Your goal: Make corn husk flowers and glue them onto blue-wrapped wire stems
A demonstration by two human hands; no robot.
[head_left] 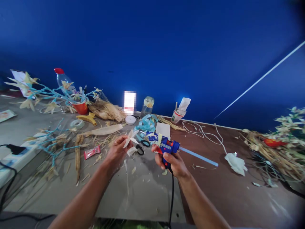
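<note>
Between the fingers of my left hand [119, 147] is a pale flower [130, 138] with pointed, husk-like petals. My right hand [175, 163] is wrapped round a blue hot glue gun [169, 147]. A long translucent glue stick [199, 156] sticks out of its rear, and a black cord [172, 194] hangs from the handle. The gun's front points left, toward the flower, with a gap between them. A small cream petal piece [159, 140] shows by the gun's front. Black-handled scissors [140, 149] lie between my hands, partly covered.
Light blue ribbon [146, 123], a glass jar [147, 106] and a white tape roll [130, 120] stand behind my hands. To the left are wrapped blue branches [53, 148], a red cup [81, 107], a candy packet [91, 152] and a power strip [17, 165]. White cable [209, 135] lies right.
</note>
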